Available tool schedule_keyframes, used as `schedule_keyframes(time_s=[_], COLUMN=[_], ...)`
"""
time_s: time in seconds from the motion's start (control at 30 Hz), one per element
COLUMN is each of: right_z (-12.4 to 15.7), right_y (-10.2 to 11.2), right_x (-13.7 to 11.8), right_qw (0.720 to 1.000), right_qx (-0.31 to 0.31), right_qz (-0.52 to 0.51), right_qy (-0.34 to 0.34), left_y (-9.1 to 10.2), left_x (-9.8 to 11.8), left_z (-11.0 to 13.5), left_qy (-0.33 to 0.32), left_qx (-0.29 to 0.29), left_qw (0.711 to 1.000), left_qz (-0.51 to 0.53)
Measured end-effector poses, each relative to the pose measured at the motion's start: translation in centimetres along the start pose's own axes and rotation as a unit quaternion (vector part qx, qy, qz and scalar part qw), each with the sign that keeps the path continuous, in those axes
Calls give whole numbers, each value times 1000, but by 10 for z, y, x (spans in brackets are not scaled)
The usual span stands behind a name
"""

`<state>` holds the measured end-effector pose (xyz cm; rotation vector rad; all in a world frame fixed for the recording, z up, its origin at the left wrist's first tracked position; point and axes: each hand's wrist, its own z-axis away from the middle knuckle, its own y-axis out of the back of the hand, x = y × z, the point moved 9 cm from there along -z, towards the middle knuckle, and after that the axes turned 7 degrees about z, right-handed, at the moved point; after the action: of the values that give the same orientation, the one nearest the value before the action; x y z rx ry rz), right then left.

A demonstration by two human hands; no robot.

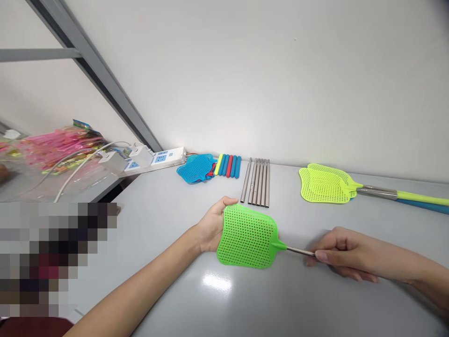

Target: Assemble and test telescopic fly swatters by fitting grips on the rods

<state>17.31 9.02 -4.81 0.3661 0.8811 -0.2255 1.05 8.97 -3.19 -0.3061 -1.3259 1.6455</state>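
Clasps a bright-green perforated plastic swatter head (247, 236) in the left hand (211, 229), apparently from behind, and pinches its slim silver metal rod (300, 251) in the right hand (345, 252), likely to steady it between them over the smooth grey tabletop (298, 302).

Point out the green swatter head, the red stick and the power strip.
Green swatter head (247, 238), head view: middle of the mesh.
Red stick (229, 166), head view: middle of its length.
Power strip (161, 158), head view: a blue socket panel.
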Motion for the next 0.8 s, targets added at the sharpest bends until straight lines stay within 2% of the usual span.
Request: schedule_keyframes(time_s=[0.67,0.8], right_z=[-2,-3], right_y=[-3,-3], right_x=[21,18], right_qw=[999,999], right_qx=[-12,-15], right_qz=[14,9], right_qy=[-35,-35], left_y=[7,8], left_x=[-1,-2], left_z=[0,0], left_qy=[1,3], left_qx=[14,20], left_qw=[1000,1000], left_qz=[-8,-9])
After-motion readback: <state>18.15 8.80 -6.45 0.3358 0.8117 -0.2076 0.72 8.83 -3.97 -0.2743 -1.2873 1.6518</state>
